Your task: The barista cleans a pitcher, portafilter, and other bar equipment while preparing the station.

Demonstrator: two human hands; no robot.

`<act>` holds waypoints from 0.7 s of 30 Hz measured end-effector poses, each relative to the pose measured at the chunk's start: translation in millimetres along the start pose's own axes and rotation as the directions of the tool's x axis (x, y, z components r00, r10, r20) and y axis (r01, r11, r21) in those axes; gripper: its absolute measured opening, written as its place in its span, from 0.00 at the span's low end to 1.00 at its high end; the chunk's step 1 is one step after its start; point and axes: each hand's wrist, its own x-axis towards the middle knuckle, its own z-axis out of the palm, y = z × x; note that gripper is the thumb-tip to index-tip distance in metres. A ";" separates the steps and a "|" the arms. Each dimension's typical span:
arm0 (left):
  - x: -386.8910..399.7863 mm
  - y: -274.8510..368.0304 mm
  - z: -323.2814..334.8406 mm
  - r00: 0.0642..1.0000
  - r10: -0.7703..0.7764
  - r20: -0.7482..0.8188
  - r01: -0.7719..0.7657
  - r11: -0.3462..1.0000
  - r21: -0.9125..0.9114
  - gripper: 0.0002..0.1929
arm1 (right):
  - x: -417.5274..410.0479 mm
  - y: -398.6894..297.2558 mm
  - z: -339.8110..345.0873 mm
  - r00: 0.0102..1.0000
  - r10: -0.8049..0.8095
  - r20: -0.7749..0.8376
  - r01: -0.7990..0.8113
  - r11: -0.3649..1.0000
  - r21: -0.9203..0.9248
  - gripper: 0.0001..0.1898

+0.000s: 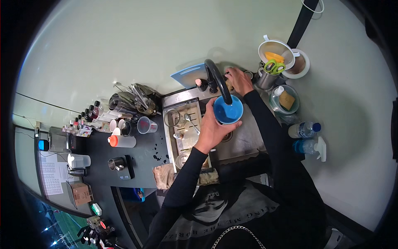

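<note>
My left hand [213, 130] grips a blue cup [228, 113] from its near left side. The spout of a black gooseneck faucet [219, 77] ends over the cup's mouth. Behind the faucet, my right hand [241, 81] reaches to the back ledge with curled fingers. What those fingers touch is partly hidden; a brownish lump [229, 84] shows below them. Under the cup lies a steel sink basin [245, 137]. To its left, a draining tray [190, 116] carries a spoon [192, 124], a clear glass [173, 118] and a small bottle [178, 136].
A blue cutting board [189, 76] leans on the wall. Right of the sink stand a steel canister [266, 79] with green-handled scissors [274, 67], a strainer [276, 51], and a spray bottle [311, 147]. Left are a measuring cup [147, 125], a squeeze bottle [122, 141] and a scale [128, 169].
</note>
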 end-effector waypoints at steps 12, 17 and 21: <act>3.5 -8.2 2.4 1.000 0.012 -0.003 -0.012 1.000 0.007 0.50 | 34.6 15.7 -1.4 0.998 0.028 0.061 -0.030 0.999 0.032 0.11; 6.3 -11.4 7.0 1.000 0.002 -0.004 -0.003 1.000 -0.006 0.49 | 34.6 17.4 -0.3 0.997 0.006 0.073 -0.007 1.000 0.015 0.11; 7.0 -9.7 10.5 1.000 0.003 -0.013 -0.003 1.000 -0.006 0.50 | 24.0 19.6 2.1 0.996 -0.018 0.087 0.011 0.997 0.074 0.14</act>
